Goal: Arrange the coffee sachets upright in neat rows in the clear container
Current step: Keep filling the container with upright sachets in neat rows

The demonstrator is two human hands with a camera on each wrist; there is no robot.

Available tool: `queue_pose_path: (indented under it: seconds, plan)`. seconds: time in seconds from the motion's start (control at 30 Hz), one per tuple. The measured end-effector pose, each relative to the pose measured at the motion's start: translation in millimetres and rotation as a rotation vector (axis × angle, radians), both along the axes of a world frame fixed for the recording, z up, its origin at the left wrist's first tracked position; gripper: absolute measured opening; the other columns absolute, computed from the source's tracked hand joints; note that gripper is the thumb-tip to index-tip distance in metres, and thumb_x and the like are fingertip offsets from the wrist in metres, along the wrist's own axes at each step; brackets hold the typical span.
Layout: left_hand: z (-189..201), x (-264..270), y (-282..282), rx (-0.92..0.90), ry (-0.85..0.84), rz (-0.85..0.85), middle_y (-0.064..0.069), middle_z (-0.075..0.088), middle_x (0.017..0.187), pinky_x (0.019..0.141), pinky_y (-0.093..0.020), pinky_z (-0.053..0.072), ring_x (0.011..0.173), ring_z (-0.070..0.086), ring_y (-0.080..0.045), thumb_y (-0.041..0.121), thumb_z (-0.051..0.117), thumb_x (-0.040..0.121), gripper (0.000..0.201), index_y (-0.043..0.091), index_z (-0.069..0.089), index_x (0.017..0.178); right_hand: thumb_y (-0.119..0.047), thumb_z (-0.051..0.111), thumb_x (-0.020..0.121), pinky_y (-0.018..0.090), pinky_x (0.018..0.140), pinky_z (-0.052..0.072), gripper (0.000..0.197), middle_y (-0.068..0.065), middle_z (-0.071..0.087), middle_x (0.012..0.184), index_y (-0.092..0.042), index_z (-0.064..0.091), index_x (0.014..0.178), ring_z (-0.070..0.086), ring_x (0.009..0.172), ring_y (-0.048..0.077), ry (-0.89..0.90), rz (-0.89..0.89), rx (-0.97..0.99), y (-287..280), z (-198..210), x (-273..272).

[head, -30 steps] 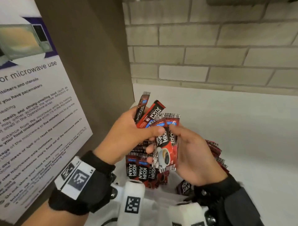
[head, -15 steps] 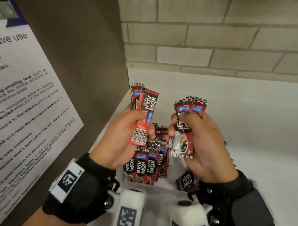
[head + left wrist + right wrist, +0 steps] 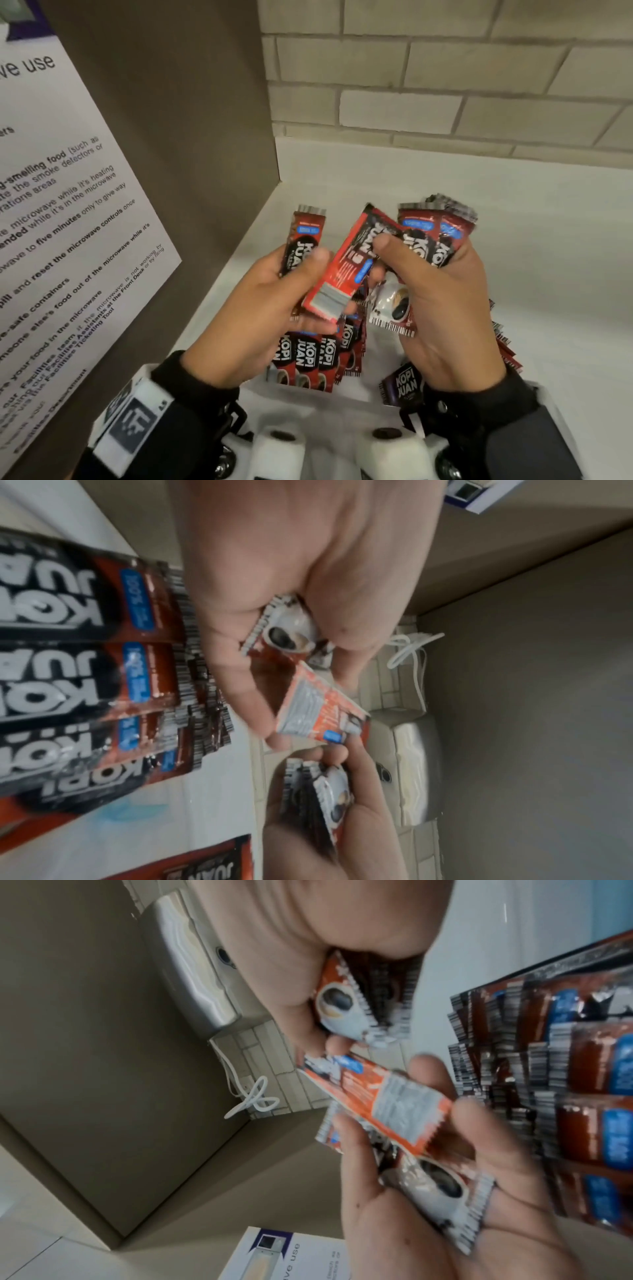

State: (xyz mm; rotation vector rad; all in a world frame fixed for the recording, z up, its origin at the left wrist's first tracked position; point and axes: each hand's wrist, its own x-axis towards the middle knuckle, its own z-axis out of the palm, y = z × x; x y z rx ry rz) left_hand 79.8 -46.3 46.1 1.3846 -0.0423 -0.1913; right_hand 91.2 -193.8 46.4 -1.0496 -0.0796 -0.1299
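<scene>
My left hand [image 3: 274,294] grips one red-and-black coffee sachet [image 3: 301,246] upright and also holds the lower end of a second, tilted sachet [image 3: 342,270] that shows its printed back. My right hand [image 3: 431,298] grips a small bunch of sachets [image 3: 428,236] with a cup picture at the bottom, and its thumb presses on the tilted sachet's upper end. Both hands are above the clear container [image 3: 342,397], where a row of sachets [image 3: 308,356] stands upright. The wrist views show the tilted sachet [image 3: 377,1096] between the two hands, beside the standing rows [image 3: 103,656].
A loose dark sachet [image 3: 404,383] lies low on the right of the container, and more sachets [image 3: 507,346] lean behind my right hand. A brown panel with a microwave notice [image 3: 68,222] closes the left side. A brick wall [image 3: 445,85] backs the white counter [image 3: 548,240].
My hands have come together. The back-side-up sachet in my left hand has tilted over to the right, and my right thumb now rests on it.
</scene>
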Motion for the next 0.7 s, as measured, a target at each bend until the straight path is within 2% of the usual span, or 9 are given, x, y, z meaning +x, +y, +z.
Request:
queue_pose_path:
  seconds: [0.07, 0.13, 0.2, 0.27, 0.37, 0.43, 0.5, 0.6, 0.7]
  plan:
    - [1.3, -0.7, 4.1, -0.034, 0.083, 0.053, -0.007, 0.073, 0.083, 0.051, -0.024, 0.054, 0.068, 0.07, -0.017, 0.044, 0.052, 0.079, 0.038, 0.012, 0.063, 0.095, 0.002, 0.068, 0.08, 0.039, 0.063, 0.054, 0.024, 0.013, 0.057, 0.072, -0.007, 0.05, 0.093, 0.055, 0.057, 0.02, -0.093, -0.111, 0.0, 0.4, -1.0, -0.8]
    - [2.2, -1.5, 6.7, -0.066, 0.154, 0.049, -0.008, 0.072, 0.083, 0.05, -0.023, 0.053, 0.064, 0.068, -0.017, 0.049, 0.051, 0.079, 0.041, 0.013, 0.065, 0.095, -0.005, 0.073, 0.078, 0.044, 0.075, 0.055, 0.025, 0.013, 0.061, 0.079, -0.005, 0.052, 0.093, 0.062, 0.07, 0.025, -0.212, -0.236, -0.176, 2.3, -1.0, -5.1]
    - [4.8, -2.7, 6.9, -0.1, 0.193, 0.023, -0.009, 0.071, 0.081, 0.05, -0.022, 0.053, 0.058, 0.066, -0.016, 0.049, 0.052, 0.078, 0.041, 0.015, 0.071, 0.09, -0.009, 0.074, 0.075, 0.031, 0.078, 0.054, 0.024, 0.003, 0.067, 0.083, -0.013, 0.058, 0.091, 0.067, 0.079, 0.018, -0.332, -0.29, -0.323, 6.1, -0.5, -10.5]
    - [7.3, -3.0, 8.1, -0.19, 0.222, 0.044, -0.008, 0.07, 0.079, 0.049, -0.021, 0.052, 0.056, 0.064, -0.015, 0.043, 0.059, 0.073, 0.034, 0.014, 0.072, 0.085, -0.004, 0.075, 0.072, 0.019, 0.077, 0.052, 0.035, -0.007, 0.069, 0.088, -0.026, 0.058, 0.094, 0.069, 0.083, 0.008, -0.464, -0.266, -0.379, 9.3, -1.7, -15.5]
    - [9.9, 0.5, 13.8, -0.351, 0.201, 0.132, -0.007, 0.069, 0.079, 0.052, -0.021, 0.054, 0.061, 0.066, -0.013, 0.019, 0.065, 0.067, 0.025, 0.008, 0.064, 0.089, -0.004, 0.075, 0.074, 0.025, 0.078, 0.054, 0.043, -0.007, 0.07, 0.094, -0.035, 0.059, 0.1, 0.07, 0.088, 0.011, -0.579, -0.115, -0.475, 9.2, -4.8, -19.5]
    - [10.4, 4.0, 19.1, -0.353, 0.118, 0.203, -0.006, 0.072, 0.083, 0.061, -0.023, 0.057, 0.071, 0.069, -0.013, 0.006, 0.064, 0.063, 0.027, 0.011, 0.061, 0.09, -0.005, 0.069, 0.074, 0.019, 0.079, 0.052, 0.035, -0.016, 0.069, 0.096, -0.03, 0.06, 0.097, 0.068, 0.091, 0.004, -0.546, 0.006, -0.558, 8.9, -1.2, -19.5]
    - [13.2, 6.1, 24.2, -0.275, -0.012, 0.288, -0.003, 0.073, 0.088, 0.065, -0.023, 0.057, 0.077, 0.069, -0.011, 0.003, 0.064, 0.061, 0.031, 0.014, 0.059, 0.09, -0.002, 0.073, 0.073, 0.015, 0.079, 0.051, 0.033, -0.016, 0.069, 0.097, -0.02, 0.063, 0.099, 0.067, 0.091, 0.002, -0.445, 0.089, -0.547, 7.2, 2.3, -17.5]
    - [19.9, 5.7, 30.1, -0.144, -0.203, 0.375, -0.001, 0.07, 0.093, 0.061, -0.023, 0.054, 0.072, 0.069, -0.01, 0.002, 0.067, 0.059, 0.036, 0.018, 0.057, 0.09, -0.009, 0.077, 0.072, 0.026, 0.073, 0.055, 0.03, -0.005, 0.072, 0.093, -0.016, 0.065, 0.098, 0.068, 0.075, 0.012, -0.269, 0.042, -0.392, 2.7, 5.0, -11.8]
    - [22.6, 4.5, 33.5, -0.049, -0.254, 0.397, -0.006, 0.065, 0.094, 0.059, -0.023, 0.054, 0.069, 0.068, -0.014, 0.004, 0.07, 0.057, 0.039, 0.018, 0.059, 0.091, -0.012, 0.07, 0.069, 0.033, 0.06, 0.053, 0.027, 0.007, 0.066, 0.074, -0.005, 0.064, 0.094, 0.06, 0.06, 0.017, -0.031, 0.103, -0.111, 0.7, 3.0, -5.1]
